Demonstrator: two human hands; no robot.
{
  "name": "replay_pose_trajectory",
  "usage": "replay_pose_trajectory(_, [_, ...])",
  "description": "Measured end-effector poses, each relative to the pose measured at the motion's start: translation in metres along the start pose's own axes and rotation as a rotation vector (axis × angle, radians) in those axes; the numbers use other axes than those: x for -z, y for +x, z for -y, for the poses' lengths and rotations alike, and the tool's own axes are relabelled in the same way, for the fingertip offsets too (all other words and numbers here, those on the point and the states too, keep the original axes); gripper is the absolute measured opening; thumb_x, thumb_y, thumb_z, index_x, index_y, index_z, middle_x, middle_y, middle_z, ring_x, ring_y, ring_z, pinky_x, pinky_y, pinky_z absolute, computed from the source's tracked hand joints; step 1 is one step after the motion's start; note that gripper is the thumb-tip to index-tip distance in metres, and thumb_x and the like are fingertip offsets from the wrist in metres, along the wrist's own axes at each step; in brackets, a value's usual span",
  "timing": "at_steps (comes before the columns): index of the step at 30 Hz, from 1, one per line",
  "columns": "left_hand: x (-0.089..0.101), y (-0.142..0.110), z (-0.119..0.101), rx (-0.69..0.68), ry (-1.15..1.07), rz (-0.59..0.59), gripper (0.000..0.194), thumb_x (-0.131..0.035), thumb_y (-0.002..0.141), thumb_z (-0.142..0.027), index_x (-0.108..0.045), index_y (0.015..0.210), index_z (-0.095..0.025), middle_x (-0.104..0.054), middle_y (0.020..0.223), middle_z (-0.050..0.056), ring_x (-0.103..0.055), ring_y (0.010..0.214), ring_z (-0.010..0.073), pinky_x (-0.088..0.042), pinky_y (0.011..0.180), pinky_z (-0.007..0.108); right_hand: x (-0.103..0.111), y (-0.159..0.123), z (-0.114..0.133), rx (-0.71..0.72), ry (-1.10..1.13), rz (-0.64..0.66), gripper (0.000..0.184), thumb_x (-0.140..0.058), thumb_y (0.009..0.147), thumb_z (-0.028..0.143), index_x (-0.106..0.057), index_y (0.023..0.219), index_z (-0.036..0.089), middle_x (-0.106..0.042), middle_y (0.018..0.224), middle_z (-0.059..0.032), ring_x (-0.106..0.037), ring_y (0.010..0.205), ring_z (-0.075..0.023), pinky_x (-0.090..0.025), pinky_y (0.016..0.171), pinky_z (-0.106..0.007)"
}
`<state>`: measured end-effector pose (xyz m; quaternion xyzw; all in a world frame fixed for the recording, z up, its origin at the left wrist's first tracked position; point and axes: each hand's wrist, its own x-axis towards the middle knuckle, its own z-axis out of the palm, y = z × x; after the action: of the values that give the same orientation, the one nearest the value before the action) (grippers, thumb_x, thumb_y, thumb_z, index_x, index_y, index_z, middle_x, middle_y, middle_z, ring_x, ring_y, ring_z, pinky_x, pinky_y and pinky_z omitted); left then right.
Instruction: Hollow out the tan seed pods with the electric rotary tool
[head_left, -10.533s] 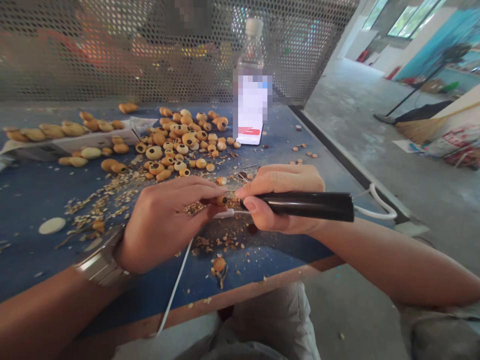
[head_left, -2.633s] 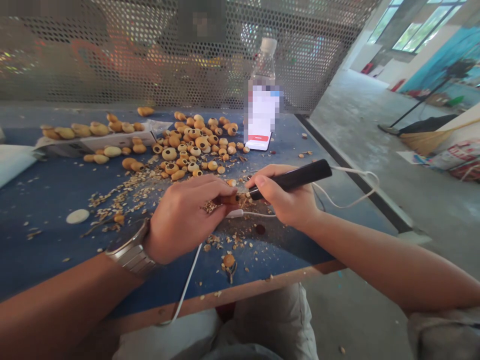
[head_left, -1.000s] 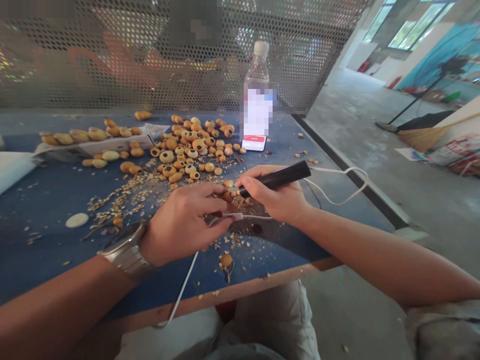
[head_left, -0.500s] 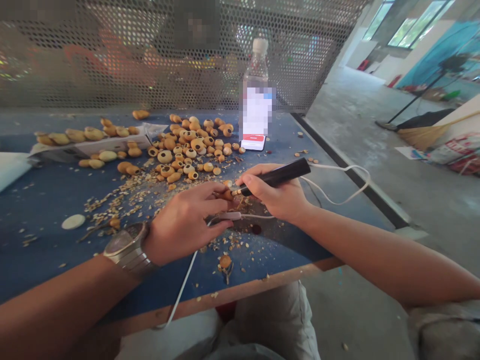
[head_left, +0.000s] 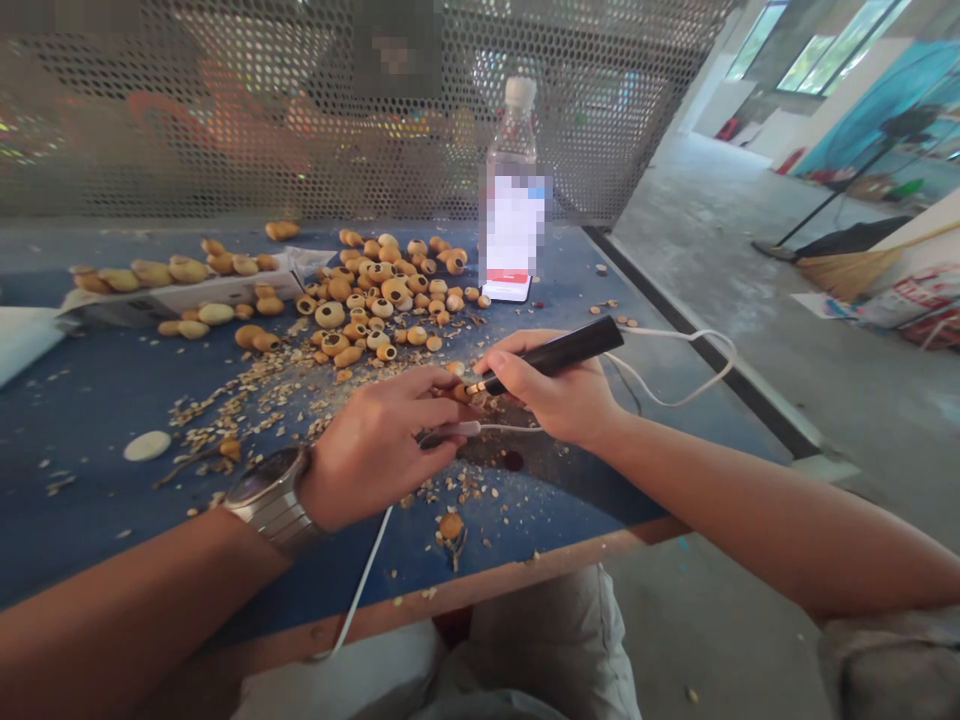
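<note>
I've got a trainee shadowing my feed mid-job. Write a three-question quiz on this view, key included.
1. Multiple choice: which hand grips the black cylindrical tool?
A. Left
B. Right
C. Neither

2. True or false: the clear plastic bottle with a white cap lies on its side.

3. Short answer: what does the left hand hold?

Key:
1. B. The right hand wraps around it.
2. False. It stands upright behind the phone with a lit white screen.
3. A small brown rounded shell, held in the fingers near the tool's metal tip.
</note>
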<state>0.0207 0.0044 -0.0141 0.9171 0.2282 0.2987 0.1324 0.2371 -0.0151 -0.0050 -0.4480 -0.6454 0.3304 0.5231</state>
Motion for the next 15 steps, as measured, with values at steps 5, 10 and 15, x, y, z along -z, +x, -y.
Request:
replay_pose_trajectory(5, [0.001,-0.001,-0.001,-0.022,-0.002,-0.022,0.012,-0.071,0.093,-0.02,-0.081,0.098,-0.023,-0.075,0.114,0.006,-0.073,0.098,0.0196,-0.058,0.083,0.031,0.001,0.0,0.0,0.024,-0.002,0.01,0.021,-0.069,0.088,0.036,-0.077,0.075,0.022,-0.075,0.075,0.0009,-0.061,0.062,-0.0096,-0.049,0.057,-0.024])
replay_pose_trajectory(10, [0.008,-0.001,-0.004,-0.031,0.004,-0.049,0.009,-0.072,0.094,-0.026,-0.08,0.097,-0.024,-0.075,0.113,0.005,-0.074,0.098,0.0184,-0.058,0.086,0.029,0.005,0.001,0.006,0.037,-0.006,0.006,0.021,-0.067,0.088,0.035,-0.078,0.076,0.021,-0.069,0.066,0.0016,-0.059,0.059,-0.0098,-0.046,0.054,-0.024])
replay_pose_trajectory(15, [0.011,-0.001,-0.003,-0.051,0.031,-0.067,0.019,-0.063,0.096,-0.019,-0.08,0.09,-0.023,-0.076,0.117,0.006,-0.074,0.102,0.0196,-0.058,0.085,0.029,0.01,0.002,0.006,0.031,0.055,-0.041,0.022,-0.069,0.089,0.035,-0.078,0.075,0.021,-0.067,0.063,0.0024,-0.055,0.053,-0.0082,-0.043,0.05,-0.023])
